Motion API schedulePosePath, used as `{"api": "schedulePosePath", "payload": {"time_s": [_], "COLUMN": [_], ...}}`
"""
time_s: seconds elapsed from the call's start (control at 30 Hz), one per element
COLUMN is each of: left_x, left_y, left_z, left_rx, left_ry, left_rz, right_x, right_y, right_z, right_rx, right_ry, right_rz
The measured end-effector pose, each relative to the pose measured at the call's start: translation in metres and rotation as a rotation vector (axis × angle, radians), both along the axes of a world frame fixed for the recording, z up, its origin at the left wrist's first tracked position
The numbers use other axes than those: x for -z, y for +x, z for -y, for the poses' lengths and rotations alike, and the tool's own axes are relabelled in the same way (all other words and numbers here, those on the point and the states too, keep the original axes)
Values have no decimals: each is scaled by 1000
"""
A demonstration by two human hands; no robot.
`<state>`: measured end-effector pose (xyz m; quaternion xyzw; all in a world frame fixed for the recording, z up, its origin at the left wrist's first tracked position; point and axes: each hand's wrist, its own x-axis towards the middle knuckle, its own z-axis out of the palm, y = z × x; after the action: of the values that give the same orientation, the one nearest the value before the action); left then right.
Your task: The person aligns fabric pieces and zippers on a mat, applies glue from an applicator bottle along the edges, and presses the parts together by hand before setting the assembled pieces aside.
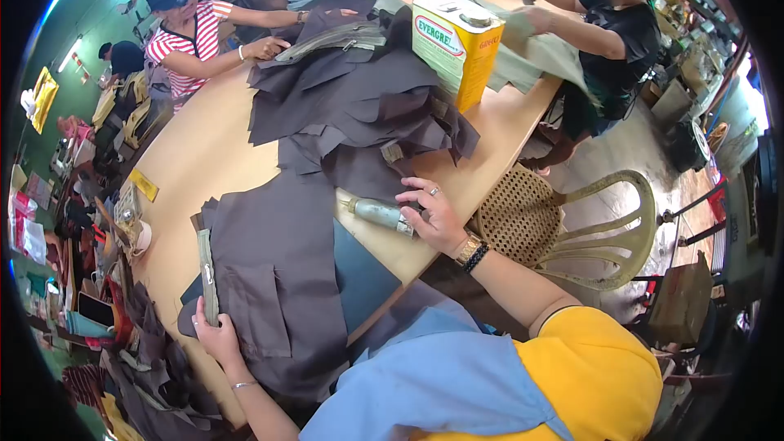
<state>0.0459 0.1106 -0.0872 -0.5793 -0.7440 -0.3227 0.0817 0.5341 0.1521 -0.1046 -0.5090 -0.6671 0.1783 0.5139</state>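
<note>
My left hand (217, 336) pinches the lower end of a grey-green zipper strip (207, 273), which runs along the left edge of a dark grey-brown fabric piece (286, 269). A stitched pocket-like panel (257, 310) shows on that piece. Beneath the fabric lies a dark blue-green sheet (359, 269). My right hand (437, 216) has its fingers spread beside a grey bottle (377, 213) lying on its side; its fingertips are close to the bottle's right end, and I cannot tell whether they touch it.
Piled dark fabric pieces (351, 98) cover the far table (204, 147). A yellow-and-white can (461, 45) stands at right. One person in a striped shirt (192, 41) handles fabric opposite; another in black (616, 41) holds pale cloth (523, 53). A plastic chair (572, 224) stands at the right edge.
</note>
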Motion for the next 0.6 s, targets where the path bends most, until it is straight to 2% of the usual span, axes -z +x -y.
{"api": "schedulePosePath", "payload": {"time_s": [0.07,0.17,0.3,0.5,0.6], "left_x": [-8,-11,-16,-22,-18], "left_y": [11,6,8,9,0], "left_z": [-2,0,3,3,2], "left_rx": [-18,-41,-155,-119,-89], "left_ry": [11,-36,-252,-190,24], "left_rz": [7,-369,-435,-234,-97], "right_x": [3,5,7,11,6], "right_y": [2,2,3,2,3], "right_z": [-1,-2,-4,-4,-2], "right_rx": [9,13,-14,-25,-5], "right_ry": [22,40,-6,16,33], "right_rz": [-33,-14,-54,-92,-73]}}
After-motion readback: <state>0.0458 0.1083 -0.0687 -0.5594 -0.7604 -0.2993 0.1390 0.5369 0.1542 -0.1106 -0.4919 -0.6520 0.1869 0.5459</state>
